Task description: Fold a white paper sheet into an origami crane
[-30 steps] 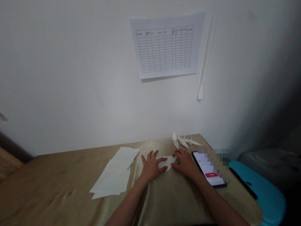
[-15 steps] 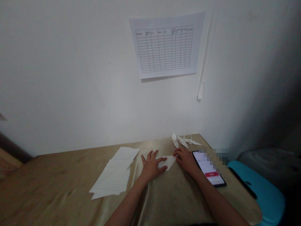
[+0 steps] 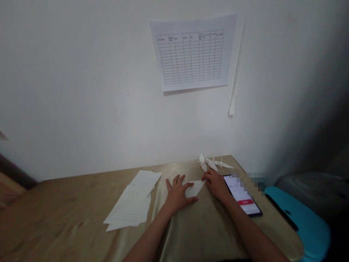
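A small folded piece of white paper (image 3: 195, 188) lies flat on the table between my hands, pointing to the right. My left hand (image 3: 176, 195) rests over its left part with fingers spread, the index finger and thumb on the paper's edges. The fingers of my right hand (image 3: 216, 185) are bent together at the paper's upper right corner. Just beyond the right hand are several folded white paper cranes (image 3: 202, 162). Part of the folded paper is hidden beneath the left hand.
Lined paper sheets (image 3: 131, 207) are stacked left of my hands. A phone (image 3: 247, 209) with a lit screen lies by my right forearm. The table (image 3: 73, 203) meets a wall bearing a printed chart (image 3: 192, 58). A turquoise object (image 3: 302, 222) stands beyond the right edge.
The folded paper has shifted slightly right. My left hand has moved a little right and down with its thumb extended further; my right hand stays at the corner, its fingers drawn in slightly.
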The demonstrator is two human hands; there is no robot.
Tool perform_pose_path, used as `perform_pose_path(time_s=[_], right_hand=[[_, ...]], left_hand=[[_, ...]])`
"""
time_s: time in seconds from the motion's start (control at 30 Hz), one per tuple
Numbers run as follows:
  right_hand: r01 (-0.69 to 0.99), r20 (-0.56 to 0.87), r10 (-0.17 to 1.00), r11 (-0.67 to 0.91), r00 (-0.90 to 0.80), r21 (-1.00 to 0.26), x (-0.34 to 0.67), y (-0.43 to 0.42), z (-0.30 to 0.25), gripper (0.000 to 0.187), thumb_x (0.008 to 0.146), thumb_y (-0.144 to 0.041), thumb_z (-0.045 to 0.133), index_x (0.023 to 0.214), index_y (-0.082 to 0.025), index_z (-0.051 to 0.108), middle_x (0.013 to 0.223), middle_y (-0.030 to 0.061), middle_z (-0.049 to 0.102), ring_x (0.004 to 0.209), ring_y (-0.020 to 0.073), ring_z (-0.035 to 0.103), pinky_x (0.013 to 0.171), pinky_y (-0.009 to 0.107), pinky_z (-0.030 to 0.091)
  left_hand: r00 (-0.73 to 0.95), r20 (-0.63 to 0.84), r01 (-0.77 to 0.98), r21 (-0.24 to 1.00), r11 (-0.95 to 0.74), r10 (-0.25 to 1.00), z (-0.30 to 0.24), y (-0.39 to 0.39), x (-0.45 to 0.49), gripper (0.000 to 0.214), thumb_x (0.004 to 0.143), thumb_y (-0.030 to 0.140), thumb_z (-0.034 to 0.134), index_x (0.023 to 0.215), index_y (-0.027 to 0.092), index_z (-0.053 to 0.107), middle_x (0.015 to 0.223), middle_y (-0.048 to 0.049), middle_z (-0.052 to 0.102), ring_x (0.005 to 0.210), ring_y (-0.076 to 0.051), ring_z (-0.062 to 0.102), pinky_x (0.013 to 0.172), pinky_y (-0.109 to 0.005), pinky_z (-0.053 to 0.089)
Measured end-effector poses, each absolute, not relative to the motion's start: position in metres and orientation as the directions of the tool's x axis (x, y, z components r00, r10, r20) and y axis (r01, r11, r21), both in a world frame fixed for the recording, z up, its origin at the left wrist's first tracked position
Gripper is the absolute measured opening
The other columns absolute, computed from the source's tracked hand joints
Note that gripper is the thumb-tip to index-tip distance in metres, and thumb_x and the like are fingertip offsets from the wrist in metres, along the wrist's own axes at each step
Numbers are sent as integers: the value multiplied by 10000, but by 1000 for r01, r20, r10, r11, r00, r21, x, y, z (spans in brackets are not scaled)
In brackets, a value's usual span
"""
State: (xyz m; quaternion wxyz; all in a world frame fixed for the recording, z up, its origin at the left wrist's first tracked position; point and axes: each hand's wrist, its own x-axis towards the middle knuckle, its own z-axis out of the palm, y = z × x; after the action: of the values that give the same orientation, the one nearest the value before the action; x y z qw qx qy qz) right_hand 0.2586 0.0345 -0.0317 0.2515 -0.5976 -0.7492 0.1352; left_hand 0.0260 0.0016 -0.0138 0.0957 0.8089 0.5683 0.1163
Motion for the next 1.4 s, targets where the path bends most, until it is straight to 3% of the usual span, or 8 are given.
perform_pose_path(time_s=[0.23, 0.43, 0.7, 0.97, 1.23, 1.4], right_hand=[[830, 197, 963, 260, -185, -493, 258, 30, -28, 340, 824, -70, 514, 1017, -261, 718, 1207, 50, 635, 1238, 237, 526, 1027, 394, 369], [808, 224, 958, 272, -177, -523, 257, 25, -25, 254, 803, -161, 597, 1009, -250, 716, 1203, 62, 635, 1233, 260, 533, 1054, 424, 371], [792, 224, 948, 311, -224, -525, 255, 23, -29, 358, 769, -182, 662, 1104, -280, 737, 1240, 71, 626, 1271, 282, 515, 1084, 452, 374], [772, 339, 914, 379, -224, -511, 254, 26, -31, 173, 917, -261, 595, 945, -249, 765, 1183, 76, 663, 1196, 262, 563, 1065, 438, 411], [628, 416, 871, 480, -261, -612, 250, 23, -26, 100, 865, -245, 641, 926, -234, 719, 1172, 68, 675, 1191, 246, 574, 1103, 437, 411], [639, 349, 914, 395, -205, -660, 249, 23, -29, 398, 788, -171, 659, 1180, -233, 684, 1274, 84, 629, 1279, 256, 524, 1137, 431, 396]], left_hand=[[310, 157, 888, 305, -344, 938, -19, 1, 28, 608, 727, 650, 773, 1269, 390, 677, 1528, -94, 501, 1442, -377, 382, 1170, -769, -59], [329, 197, 864, 331, -379, 924, -17, 2, 25, 389, 800, 553, 760, 1147, 379, 731, 1384, -56, 622, 1355, -336, 484, 1165, -779, -38], [353, 136, 834, 402, -377, 926, -13, 5, 25, 149, 934, 391, 652, 1023, 352, 766, 1355, -15, 678, 1418, -328, 454, 1161, -782, -31], [312, 245, 845, 369, -386, 918, -7, 2, 24, 110, 916, 296, 677, 950, 335, 774, 1346, -13, 671, 1409, -321, 441, 1176, -770, -4], [265, 324, 869, 327, -371, 908, -8, 4, 23, 92, 889, 274, 709, 870, 324, 784, 1340, -17, 666, 1391, -328, 439, 1199, -746, -5], [228, 414, 833, 385, -396, 881, -10, 5, 23, 108, 904, 281, 691, 863, 314, 786, 1331, -18, 666, 1374, -291, 455, 1235, -666, 64]])
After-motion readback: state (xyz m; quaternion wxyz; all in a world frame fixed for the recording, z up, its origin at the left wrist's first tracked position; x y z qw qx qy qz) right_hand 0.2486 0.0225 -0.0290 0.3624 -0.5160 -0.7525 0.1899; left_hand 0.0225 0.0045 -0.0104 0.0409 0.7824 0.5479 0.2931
